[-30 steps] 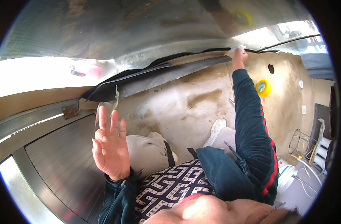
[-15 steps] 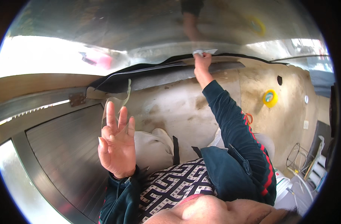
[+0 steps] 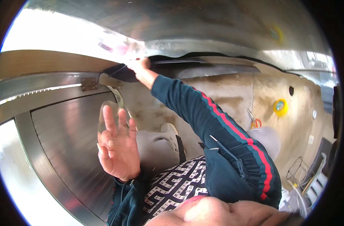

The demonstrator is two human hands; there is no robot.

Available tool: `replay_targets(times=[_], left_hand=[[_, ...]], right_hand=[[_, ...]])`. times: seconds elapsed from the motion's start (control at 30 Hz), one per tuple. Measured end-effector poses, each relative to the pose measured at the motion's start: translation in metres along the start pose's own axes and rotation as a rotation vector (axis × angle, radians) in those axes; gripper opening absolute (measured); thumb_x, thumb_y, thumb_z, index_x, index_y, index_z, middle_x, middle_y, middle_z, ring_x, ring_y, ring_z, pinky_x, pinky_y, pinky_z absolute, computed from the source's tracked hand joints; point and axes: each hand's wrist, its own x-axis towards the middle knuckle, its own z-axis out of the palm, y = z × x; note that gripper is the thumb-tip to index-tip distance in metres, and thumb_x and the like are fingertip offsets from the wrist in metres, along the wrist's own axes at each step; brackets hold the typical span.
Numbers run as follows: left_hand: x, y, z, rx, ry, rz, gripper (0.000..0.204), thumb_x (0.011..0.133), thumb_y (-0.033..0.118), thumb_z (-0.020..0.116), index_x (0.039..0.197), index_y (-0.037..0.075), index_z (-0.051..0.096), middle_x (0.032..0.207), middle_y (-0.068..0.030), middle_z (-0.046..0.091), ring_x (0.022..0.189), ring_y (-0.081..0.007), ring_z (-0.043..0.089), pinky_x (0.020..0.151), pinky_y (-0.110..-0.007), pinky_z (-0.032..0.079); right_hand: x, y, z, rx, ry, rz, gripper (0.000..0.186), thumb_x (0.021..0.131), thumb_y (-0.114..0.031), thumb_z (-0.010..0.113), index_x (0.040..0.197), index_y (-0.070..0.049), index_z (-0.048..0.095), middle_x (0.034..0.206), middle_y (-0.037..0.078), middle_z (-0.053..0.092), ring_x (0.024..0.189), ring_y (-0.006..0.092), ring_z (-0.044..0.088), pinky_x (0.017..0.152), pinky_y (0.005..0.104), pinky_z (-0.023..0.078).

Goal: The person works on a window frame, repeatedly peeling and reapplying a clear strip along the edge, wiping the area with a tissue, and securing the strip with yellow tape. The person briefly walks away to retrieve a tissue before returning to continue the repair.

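My left hand (image 3: 119, 148) is raised palm up at the left, most of its fingers stretched out and apart. A strip of clear tape (image 3: 119, 97) clings to its fingertips and curls upward behind them. My right arm reaches across to the left. At the lower edge of the shiny metal panel (image 3: 217, 22), my right hand (image 3: 142, 69) has its fingers closed; glare and blur hide what is in them. Just below the panel runs a dark grey strip (image 3: 217, 72), close to my right hand.
Orange-handled scissors (image 3: 256, 122) lie on the stained floor (image 3: 232, 90) near my knee. Farther right is a yellow roll of tape (image 3: 280, 107). A ribbed metal panel (image 3: 66, 132) stands at the left below a wooden beam (image 3: 47, 66). Wire and white items (image 3: 317, 188) crowd the lower right.
My right hand has moved left along the panel's lower edge; the whitish crumpled piece seen in it before is no longer distinct. My left hand keeps its pose. The scissors show more fully.
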Motion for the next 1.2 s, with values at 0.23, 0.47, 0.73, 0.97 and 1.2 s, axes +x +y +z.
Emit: replay_targets(times=[0.23,0.47,0.73,0.97,1.2], left_hand=[[0.004,-0.016,0.009,-0.053,-0.065,-0.019,0.025,0.101,0.034,0.054,0.092,0.012,0.061,0.166,-0.0109,0.022,0.147,-0.0360,0.030,0.119,-0.051,0.029],[0.009,-0.035,0.020,0.003,-0.167,-0.134,0.027,0.104,0.032,0.047,0.096,0.011,0.062,0.166,-0.0115,0.017,0.147,-0.0341,0.031,0.119,-0.050,0.029],[0.011,-0.057,0.035,0.050,-0.217,-0.176,0.028,0.105,0.031,0.045,0.097,0.009,0.062,0.165,-0.0141,0.019,0.146,-0.0341,0.032,0.119,-0.050,0.029],[0.014,-0.068,0.053,0.127,-0.249,-0.183,0.023,0.101,0.031,0.051,0.099,0.011,0.062,0.164,-0.0159,0.023,0.146,-0.0337,0.032,0.119,-0.048,0.029],[0.028,-0.085,0.064,0.311,-0.411,-0.304,0.022,0.100,0.032,0.055,0.100,0.011,0.060,0.164,-0.0169,0.024,0.145,-0.0314,0.035,0.118,-0.044,0.029]], right_hand=[[0.004,-0.084,-0.135,-0.105,-0.165,-0.019,0.018,0.085,-0.002,0.072,0.102,0.005,0.067,0.096,0.016,0.072,0.087,0.0213,0.071,0.077,0.0315,0.058],[-0.042,-0.296,-0.465,-0.975,0.432,-0.473,0.020,0.088,-0.010,0.070,0.106,0.000,0.069,0.100,0.012,0.071,0.087,0.0211,0.068,0.074,0.0366,0.055],[-0.170,-0.410,-0.579,-0.215,0.117,-0.371,0.028,0.093,0.002,0.060,0.121,0.002,0.058,0.120,0.014,0.063,0.114,0.0258,0.062,0.103,0.0452,0.052],[-0.277,-0.386,-0.517,-0.020,-0.192,-0.391,0.039,0.093,0.001,0.057,0.132,0.000,0.052,0.128,0.013,0.061,0.120,0.0285,0.059,0.112,0.0541,0.042],[-0.346,-0.426,-0.624,-0.113,0.332,-0.782,0.019,0.095,-0.015,0.067,0.112,-0.010,0.066,0.109,0.001,0.067,0.095,0.0115,0.059,0.084,0.0293,0.046]])
